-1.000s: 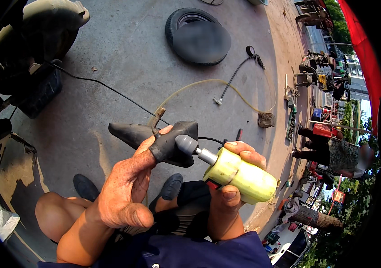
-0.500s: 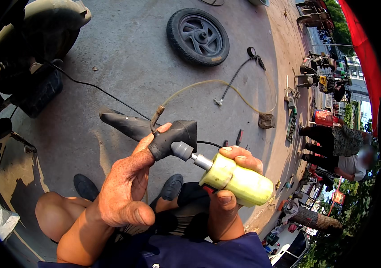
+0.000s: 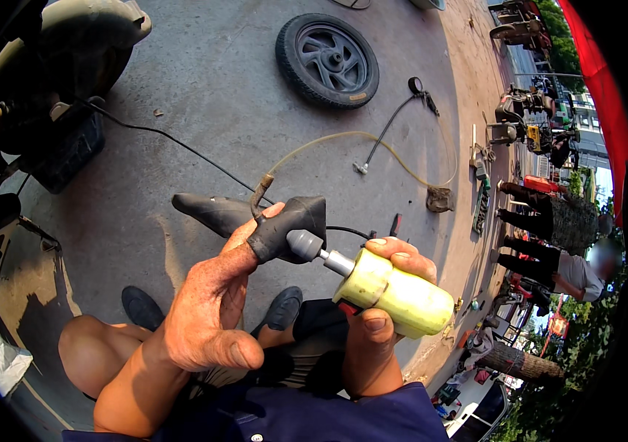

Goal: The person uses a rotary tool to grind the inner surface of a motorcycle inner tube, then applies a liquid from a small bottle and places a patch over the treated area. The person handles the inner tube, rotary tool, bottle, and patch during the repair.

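Observation:
A black rubber inner tube (image 3: 295,214) is draped over the fingers of my left hand (image 3: 207,317), which support it from beneath. That hand's thumb stands apart from the tube. A bent valve stem (image 3: 260,193) rises from the rubber beside my fingertips. My right hand (image 3: 374,337) is wrapped round a yellow-green handheld power grinder (image 3: 406,298). Its grey rounded grinding head (image 3: 304,245) rests against the tube's surface, near the left fingers. A black cord (image 3: 347,230) shows behind the tool and tube.
Beyond my hands lies a spoked wheel with tyre (image 3: 327,62). A pressure gauge with hose (image 3: 415,85) and a thin yellowish hose (image 3: 358,133) lie on the concrete. A dark motorbike (image 3: 56,96) stands left. Tools (image 3: 482,199), parked vehicles and people are at right.
The tube's long loose end has shifted slightly right. The grinder and its head have moved a little right and down across the rubber. People in the background have shifted.

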`<state>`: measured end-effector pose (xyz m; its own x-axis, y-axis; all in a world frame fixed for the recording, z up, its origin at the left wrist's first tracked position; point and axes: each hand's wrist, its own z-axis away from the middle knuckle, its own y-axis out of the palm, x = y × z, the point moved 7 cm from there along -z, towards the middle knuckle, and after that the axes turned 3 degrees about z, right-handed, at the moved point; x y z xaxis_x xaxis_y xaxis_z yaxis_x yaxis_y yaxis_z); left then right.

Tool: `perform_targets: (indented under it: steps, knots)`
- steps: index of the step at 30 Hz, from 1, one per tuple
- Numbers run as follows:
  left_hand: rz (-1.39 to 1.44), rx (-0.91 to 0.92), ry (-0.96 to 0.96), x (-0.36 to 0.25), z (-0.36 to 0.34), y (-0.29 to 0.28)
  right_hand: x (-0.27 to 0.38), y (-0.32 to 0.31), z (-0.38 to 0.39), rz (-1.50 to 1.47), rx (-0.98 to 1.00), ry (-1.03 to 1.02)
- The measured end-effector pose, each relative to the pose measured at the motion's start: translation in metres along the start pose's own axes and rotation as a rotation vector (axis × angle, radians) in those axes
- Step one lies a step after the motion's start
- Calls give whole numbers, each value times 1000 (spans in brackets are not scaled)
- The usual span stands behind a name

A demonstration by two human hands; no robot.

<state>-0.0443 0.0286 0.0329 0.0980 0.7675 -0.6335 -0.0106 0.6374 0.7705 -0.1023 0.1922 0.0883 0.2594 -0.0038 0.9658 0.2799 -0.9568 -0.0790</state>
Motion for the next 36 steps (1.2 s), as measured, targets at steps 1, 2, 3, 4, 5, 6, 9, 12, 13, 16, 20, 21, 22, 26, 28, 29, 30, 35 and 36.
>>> perform_targets:
  steps: [1,2,3,4,5,6,9,12,13,16,20,21,22,26,28,29,30,35,36]
  knots:
    - [-6,11,12,-1,0,1,-1,-2,0,-7,1,3]
    - [1,9,1,0,-1,1,-1,-1,0,-5,17,1]
    - [7,6,-10,1,-2,0,-1,2,2,-6,32,-1]
    - [14,2,-22,2,-2,-1,-1,4,3,-6,48,-3]
    - [11,1,-11,2,-1,-2,-2,6,3,-2,65,-8]
    - [12,4,0,2,0,-3,-1,7,4,10,77,-18]
    - [24,2,2,2,1,-2,0,8,4,21,92,-30]
    - [-2,22,11,4,1,-3,0,8,4,-7,67,-16]
    - [-17,36,18,5,2,-4,0,8,4,-8,61,-15]
    - [-69,43,12,6,3,-5,0,9,5,-27,49,-5]
    - [-124,50,30,3,3,-4,1,8,4,8,65,-17]
    - [-145,57,31,3,2,-3,1,8,4,-2,59,-15]
    - [-165,63,32,3,2,-2,0,8,5,-11,52,-13]
    - [-258,46,32,-1,1,0,0,7,4,-3,48,-19]
    - [-360,51,46,-5,0,1,1,8,4,15,60,-29]
    - [-418,43,56,-7,0,2,1,8,4,23,67,-34]
    - [-475,38,65,-8,0,2,1,8,4,22,72,-36]
    - [-840,6,91,-19,0,7,-1,6,3,-7,65,-41]
    - [-858,-6,101,-20,-1,7,-2,0,2,-15,26,-49]
